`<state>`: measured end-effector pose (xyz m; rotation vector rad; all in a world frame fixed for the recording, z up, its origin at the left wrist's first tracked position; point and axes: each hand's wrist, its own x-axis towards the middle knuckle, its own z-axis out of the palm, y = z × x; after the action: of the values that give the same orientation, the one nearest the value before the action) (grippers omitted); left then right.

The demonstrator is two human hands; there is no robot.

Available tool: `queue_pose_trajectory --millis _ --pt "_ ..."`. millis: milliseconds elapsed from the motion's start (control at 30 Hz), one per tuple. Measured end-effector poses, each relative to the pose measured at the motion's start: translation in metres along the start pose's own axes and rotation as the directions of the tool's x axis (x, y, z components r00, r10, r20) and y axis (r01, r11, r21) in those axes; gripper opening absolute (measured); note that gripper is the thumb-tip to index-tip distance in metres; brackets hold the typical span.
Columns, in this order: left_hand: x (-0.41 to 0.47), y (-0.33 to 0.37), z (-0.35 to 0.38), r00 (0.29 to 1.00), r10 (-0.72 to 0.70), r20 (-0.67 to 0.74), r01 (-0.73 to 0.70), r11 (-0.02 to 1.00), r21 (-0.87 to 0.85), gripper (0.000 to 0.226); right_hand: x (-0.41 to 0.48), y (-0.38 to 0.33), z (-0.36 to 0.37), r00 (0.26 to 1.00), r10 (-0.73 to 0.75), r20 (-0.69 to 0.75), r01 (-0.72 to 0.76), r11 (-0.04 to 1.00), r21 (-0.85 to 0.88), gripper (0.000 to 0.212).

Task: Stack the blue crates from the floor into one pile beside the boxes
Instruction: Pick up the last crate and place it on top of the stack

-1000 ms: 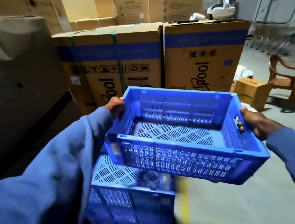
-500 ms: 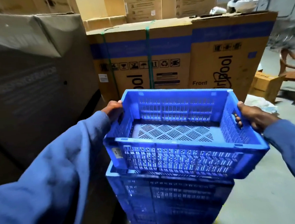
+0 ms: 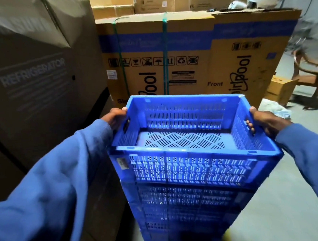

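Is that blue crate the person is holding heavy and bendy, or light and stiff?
Probably light: the blue crate is empty and its walls and floor are full of slots. It looks stiff, since its rim stays straight with the left hand and right hand gripping only the ends. The handle holes should keep it from slipping.

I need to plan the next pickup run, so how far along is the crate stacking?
Done: a pile of blue crates already stands beside the boxes. In hand: the left hand and right hand grip the top crate by its end handles, on or just above the pile. Left: letting go; no loose crates show on the floor in view.
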<state>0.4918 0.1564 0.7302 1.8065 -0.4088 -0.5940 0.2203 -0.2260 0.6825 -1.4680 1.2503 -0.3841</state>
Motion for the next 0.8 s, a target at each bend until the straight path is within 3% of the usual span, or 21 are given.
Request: queue_pose_trajectory --millis 167,267,467,567,633,733,800 --pt "0.004 0.002 0.002 0.997 0.019 0.079 -0.006 0.987 -0.159 0.019 0.003 0.002 0.002 1.0 0.006 -0.022 -0.006 1.0 0.016 0.053" --pt "0.002 0.004 0.007 0.991 0.055 0.121 -0.031 0.981 -0.191 0.036 0.005 -0.003 0.003 1.0 0.011 -0.02 -0.011 1.0 0.001 0.053" --pt "0.017 -0.014 -0.014 0.997 -0.072 0.027 0.074 0.991 -0.112 0.018 0.01 -0.002 0.007 1.0 -0.003 -0.009 0.003 1.0 0.01 0.056" --pt "0.019 -0.018 -0.013 0.991 -0.126 0.039 0.129 0.989 -0.068 0.033 0.009 0.0 0.008 0.999 -0.023 -0.024 0.023 1.0 0.006 0.056" --pt "0.025 -0.015 -0.001 0.994 -0.081 -0.078 0.081 0.997 -0.001 0.021 0.008 0.0 0.007 0.996 -0.061 -0.069 0.061 0.998 0.005 0.053" --pt "0.042 -0.017 0.01 0.975 -0.011 -0.222 0.026 0.997 0.069 0.031 0.004 -0.002 0.006 0.988 -0.095 -0.118 0.092 0.995 -0.033 0.05" --pt "0.052 -0.02 0.011 0.962 -0.035 -0.271 0.064 0.993 0.1 0.031 0.001 -0.002 0.005 0.983 -0.11 -0.145 0.101 0.993 -0.066 0.051"
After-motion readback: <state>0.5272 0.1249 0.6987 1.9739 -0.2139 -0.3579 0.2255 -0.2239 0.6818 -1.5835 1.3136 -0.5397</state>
